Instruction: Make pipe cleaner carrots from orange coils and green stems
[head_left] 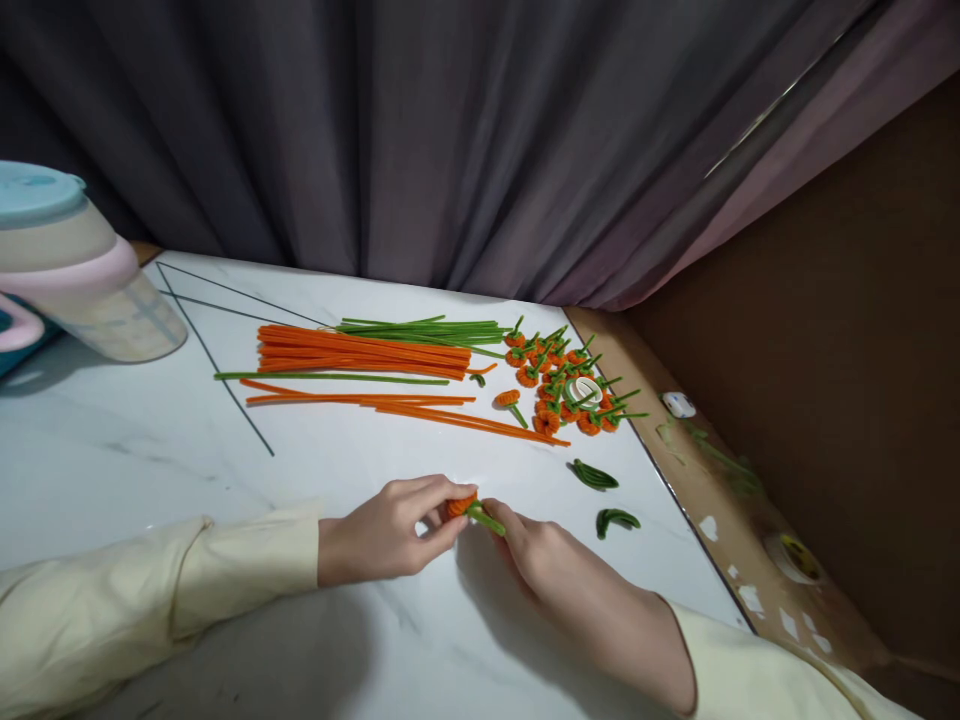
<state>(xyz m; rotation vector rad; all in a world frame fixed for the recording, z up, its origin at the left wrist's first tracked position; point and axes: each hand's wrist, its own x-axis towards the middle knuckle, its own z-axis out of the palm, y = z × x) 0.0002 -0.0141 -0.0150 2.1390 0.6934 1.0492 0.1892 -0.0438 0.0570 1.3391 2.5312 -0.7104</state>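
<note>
My left hand [390, 530] and my right hand [544, 560] meet at the middle of a white marble table [112, 450]. Together they pinch a small orange pipe-cleaner coil with a green stem [469, 509]. The left fingers hold the orange coil, the right fingers hold the green stem. Beyond them lie a bundle of straight orange pipe cleaners [360, 352] and a bundle of green ones [427, 328]. A heap of several finished orange coils with green stems [566, 385] lies at the right.
Two bent green pieces [596, 475] [616, 519] lie right of my hands. A single coil [508, 398] sits alone. A white tape roll [583, 390] rests in the heap. A pale jug with a blue lid [67, 270] stands far left. A dark curtain hangs behind, a brown ledge runs right.
</note>
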